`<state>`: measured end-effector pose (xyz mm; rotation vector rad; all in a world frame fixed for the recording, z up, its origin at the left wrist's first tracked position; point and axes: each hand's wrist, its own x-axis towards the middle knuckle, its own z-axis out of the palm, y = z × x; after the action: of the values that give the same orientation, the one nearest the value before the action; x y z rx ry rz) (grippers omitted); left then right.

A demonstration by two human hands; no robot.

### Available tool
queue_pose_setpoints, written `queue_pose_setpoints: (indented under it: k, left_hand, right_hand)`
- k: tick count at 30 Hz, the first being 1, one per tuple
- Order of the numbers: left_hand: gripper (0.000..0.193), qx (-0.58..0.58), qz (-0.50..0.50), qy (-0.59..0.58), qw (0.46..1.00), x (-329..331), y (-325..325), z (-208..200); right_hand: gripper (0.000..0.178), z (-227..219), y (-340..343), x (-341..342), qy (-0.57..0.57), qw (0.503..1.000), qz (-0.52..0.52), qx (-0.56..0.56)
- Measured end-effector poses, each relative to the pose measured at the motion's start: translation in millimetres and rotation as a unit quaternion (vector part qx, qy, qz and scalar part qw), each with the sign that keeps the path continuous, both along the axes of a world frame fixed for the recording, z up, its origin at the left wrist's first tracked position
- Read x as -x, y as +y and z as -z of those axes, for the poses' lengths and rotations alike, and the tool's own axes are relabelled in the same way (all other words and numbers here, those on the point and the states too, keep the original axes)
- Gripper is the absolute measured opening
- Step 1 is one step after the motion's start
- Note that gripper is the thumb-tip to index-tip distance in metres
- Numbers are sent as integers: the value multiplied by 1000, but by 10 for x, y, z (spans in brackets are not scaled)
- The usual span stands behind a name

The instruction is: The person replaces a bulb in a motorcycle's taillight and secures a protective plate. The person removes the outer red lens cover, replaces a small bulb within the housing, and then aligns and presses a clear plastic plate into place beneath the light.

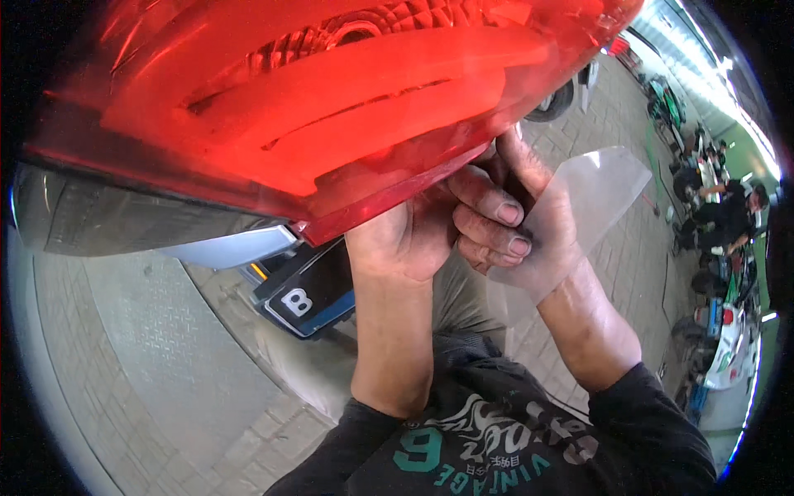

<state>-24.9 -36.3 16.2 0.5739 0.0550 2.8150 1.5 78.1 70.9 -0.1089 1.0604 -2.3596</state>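
A large glossy red tail light (397, 99) fills the upper part of the view, with a smoky clear lens (124, 215) along its lower left. My left hand (409, 236) reaches up under the red lower edge, palm partly showing. Its fingers are hidden behind the red part. Close beside it, to the right, my right hand (513, 202) has its fingers curled in, dark smudges on the nails and fingertips. A translucent plastic sheet (608, 182) with a rounded end sticks out of that grip, across the palm and wrist. The right thumb points up towards the red edge.
Below the tail light is a dark panel (310, 293) with a blue border, beside a silver-white part (236, 246). Paving bricks (240, 422) and a metal plate (157, 322) cover the floor. Far right, a person in dark clothes (728, 215) sits among several motorcycles.
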Motion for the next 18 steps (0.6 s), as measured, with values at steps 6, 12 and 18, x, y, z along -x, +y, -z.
queue_pose_setpoints:
  k: [6, 12, 18]
  left_hand:
    - [55, -3, 30, -11, 999, 40, 64, 30]
    - [60, -15, 82, -1, 996, 24, -14, -42]
    - [42, 26, 42, -14, 999, 73, 9, -37]
  right_hand:
    - [42, 34, 38, -1, 10, 1000, -4, 24]
    - [41, 18, 11, -22, 4, 1000, 3, 28]
    - [45, 31, 31, 9, 16, 1000, -5, 3]
